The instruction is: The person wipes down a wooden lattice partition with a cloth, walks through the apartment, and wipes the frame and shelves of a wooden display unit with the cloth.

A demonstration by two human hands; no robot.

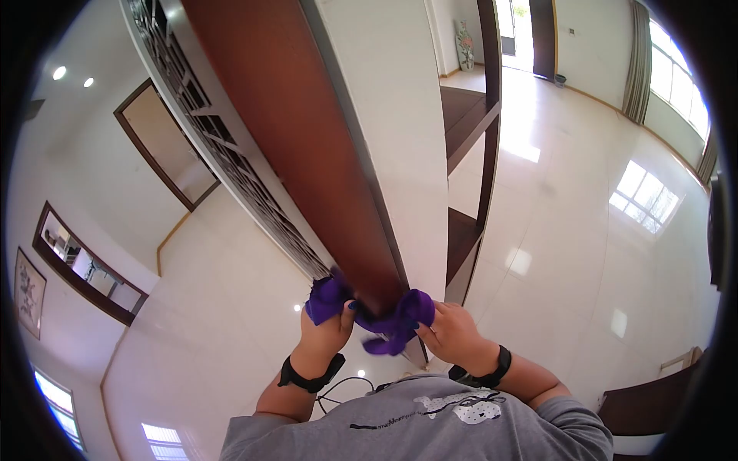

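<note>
A purple cloth [393, 329] is bunched around the near end of a reddish-brown wooden panel [296, 115]. My left hand [327, 330] grips one bunch of it on the panel's left side, thumb pressed along the fabric. On the other side my right hand [452, 332] pinches the opposite end of the cloth, near the panel's right edge. Between both hands the middle of the cloth sags and looks slightly blurred. Fabric hides part of the fingers on each hand.
Left of the panel runs a dark metal lattice [223, 131]; right of it stand a white wall [392, 100] and dark wooden shelves [465, 127]. Glossy pale floor [546, 230] spreads on both sides. Dark wooden furniture [649, 399] stands at the lower right.
</note>
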